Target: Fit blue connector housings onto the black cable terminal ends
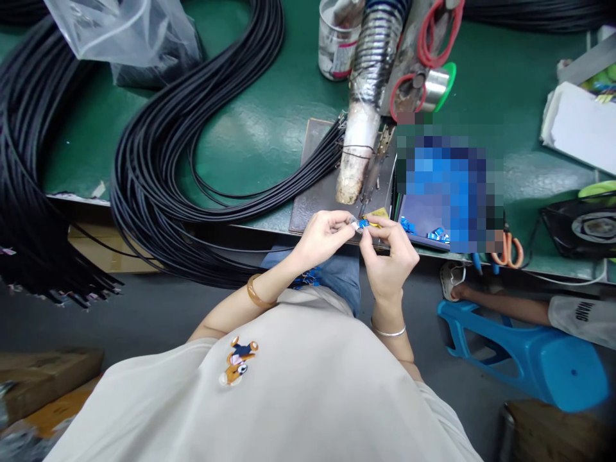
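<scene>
My left hand (pixel 327 239) and my right hand (pixel 389 251) meet just over the bench's front edge. Between their fingertips is a small blue connector (pixel 362 224) with a whitish end. My right thumb and index finger pinch the blue part. Closed on the whitish end, my left fingers hide most of it, and whether a wire goes into it I cannot tell. A small yellow piece (pixel 378 214) shows just behind my right fingers. More blue pieces (pixel 308 277) lie by my lap, at the ends of black cables (pixel 231 273).
A thick bundle of black cables (pixel 158 147) loops over the green bench (pixel 269 122). A foil-wrapped duct (pixel 359 128) hangs over a dark board (pixel 308 205). To the right are a tray (pixel 418 221) with blue pieces, orange-handled scissors (pixel 510 249), a fan (pixel 587 224) and a blue stool (pixel 553 359).
</scene>
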Motion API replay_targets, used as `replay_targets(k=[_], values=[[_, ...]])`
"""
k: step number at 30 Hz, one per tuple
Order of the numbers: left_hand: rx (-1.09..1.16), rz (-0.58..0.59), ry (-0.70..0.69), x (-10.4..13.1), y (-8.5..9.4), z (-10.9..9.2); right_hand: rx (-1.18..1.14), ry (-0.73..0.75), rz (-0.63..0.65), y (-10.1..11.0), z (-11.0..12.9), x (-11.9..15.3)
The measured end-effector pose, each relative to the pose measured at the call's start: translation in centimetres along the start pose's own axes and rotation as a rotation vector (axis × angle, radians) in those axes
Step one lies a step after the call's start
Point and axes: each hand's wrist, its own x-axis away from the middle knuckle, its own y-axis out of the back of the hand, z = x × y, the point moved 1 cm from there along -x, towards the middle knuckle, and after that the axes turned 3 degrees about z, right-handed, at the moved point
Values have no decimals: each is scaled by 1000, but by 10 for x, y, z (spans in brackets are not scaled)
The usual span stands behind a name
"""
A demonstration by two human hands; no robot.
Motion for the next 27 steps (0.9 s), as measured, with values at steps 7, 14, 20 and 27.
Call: replay_targets(k=[7,14,20,27], values=[[-8,-21,-15,0,-1,-1,29,11,21,0,1,-3],[-33,-23,-25,1,-1,-2,20,56,6,1,2,-2],[-20,22,0,3,-1,3,32,49,14,1,0,2],[-252,-59,-33,18,1,0,-36,-69,-42,8,-2,5]])
